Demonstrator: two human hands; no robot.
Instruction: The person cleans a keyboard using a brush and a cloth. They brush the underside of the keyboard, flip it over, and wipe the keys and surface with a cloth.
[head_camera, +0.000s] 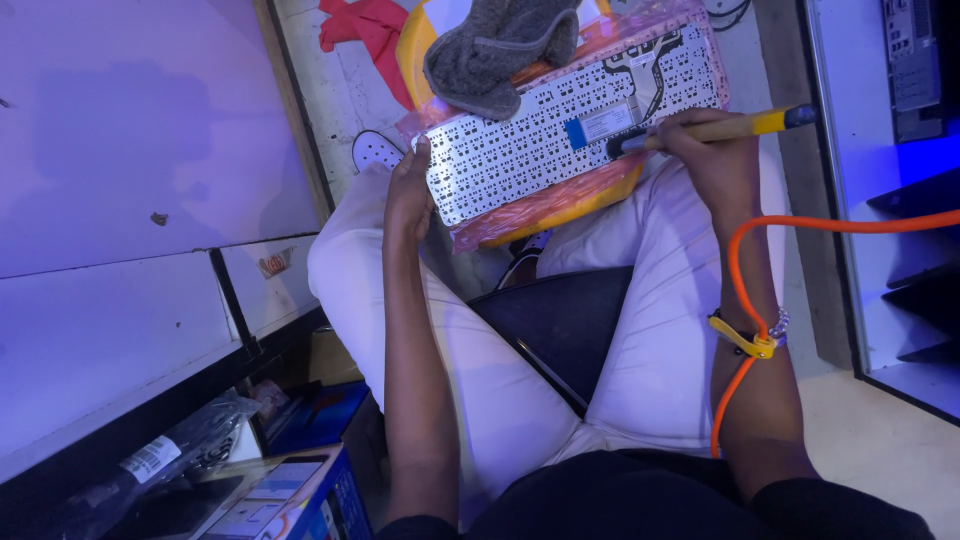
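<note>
A laptop keyboard panel (540, 150) lies face down, its perforated metal back up, on an orange stool top wrapped in clear plastic (560, 210), which rests by my knees. My left hand (410, 190) holds the panel's left edge. My right hand (705, 150) grips a yellow-handled tool (720, 128) with a blue end, its dark tip touching the panel beside a blue sticker (598, 124). A grey cloth (497, 50) sits on the panel's far side. An orange cord (745, 250) runs to a yellow clip at my right wrist.
A white wall panel (130, 130) with a wooden edge stands at left. A red cloth (372, 30) lies on the floor beyond the stool. Boxes and bagged items (250, 490) sit at lower left. Dark shelving (900, 200) rises at right. I sit on a black seat (565, 320).
</note>
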